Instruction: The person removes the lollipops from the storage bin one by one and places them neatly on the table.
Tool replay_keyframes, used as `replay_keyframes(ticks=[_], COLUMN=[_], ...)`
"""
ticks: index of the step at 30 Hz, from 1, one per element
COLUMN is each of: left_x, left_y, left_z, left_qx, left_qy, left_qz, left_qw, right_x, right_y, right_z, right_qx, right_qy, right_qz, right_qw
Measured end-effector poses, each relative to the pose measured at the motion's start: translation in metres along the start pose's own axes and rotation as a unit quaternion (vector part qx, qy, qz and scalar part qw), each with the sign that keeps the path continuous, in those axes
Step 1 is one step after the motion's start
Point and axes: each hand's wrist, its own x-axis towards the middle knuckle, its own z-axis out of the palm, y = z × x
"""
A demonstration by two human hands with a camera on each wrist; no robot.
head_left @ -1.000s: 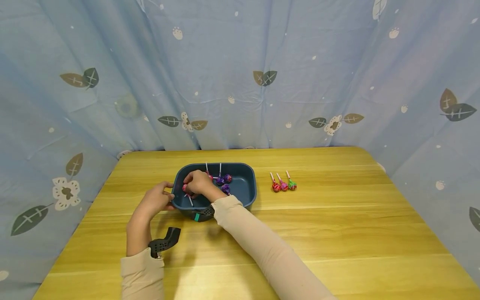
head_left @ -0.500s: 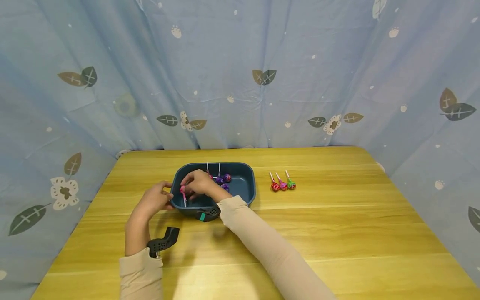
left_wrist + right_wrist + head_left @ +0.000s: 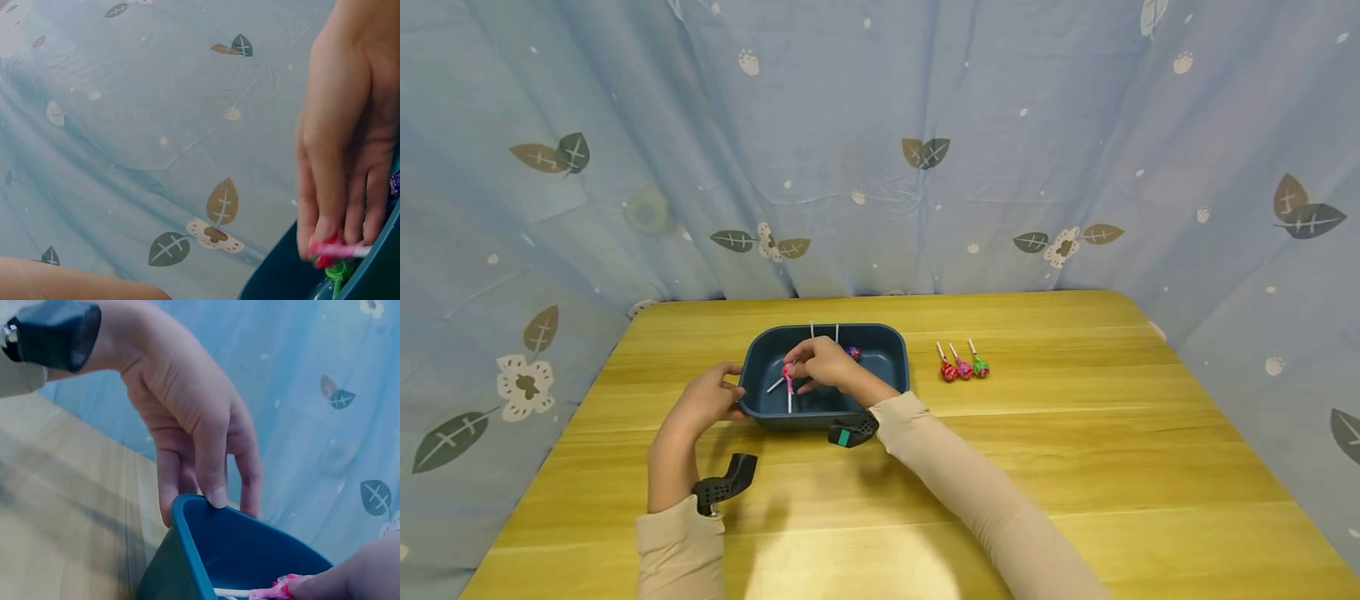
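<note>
A dark blue box stands on the table. At its left end my left hand grips the rim, with the thumb on the rim in the right wrist view. Inside the box my right hand pinches a pink lollipop by its wrapped head, the white stick pointing toward me. Below it in the left wrist view is a green lollipop. A purple lollipop shows behind the right hand, which hides others. Two white sticks rise at the box's back wall.
To the right of the box, a red lollipop, a pink-purple lollipop and a green-wrapped lollipop lie in a row on the wooden table. A patterned blue curtain hangs behind the table.
My right hand has moved rightward inside the box, carrying the pink lollipop away from the left end. Another white stick now shows there. My left hand stays on the rim.
</note>
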Motion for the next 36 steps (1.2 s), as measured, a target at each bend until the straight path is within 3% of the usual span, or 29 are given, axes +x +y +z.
replay_keyframes(ticks=[11, 20, 36], left_x=[-0.001, 0.000, 0.001], left_y=[0.000, 0.001, 0.002], left_z=[0.000, 0.000, -0.001], left_qx=[0.000, 0.004, -0.004], left_qy=[0.000, -0.003, -0.006], left_qz=[-0.001, 0.004, -0.002], left_qw=[1.0000, 1.0000, 1.0000], right_x=[-0.027, -0.048, -0.085], right_y=[0.002, 0.001, 0.005], right_z=[-0.028, -0.058, -0.104], right_qx=[0.061, 0.047, 0.072], right_qy=[0.020, 0.034, 0.082], right_qz=[0.001, -0.003, -0.004], right_qw=[0.9980, 0.9983, 0.9941])
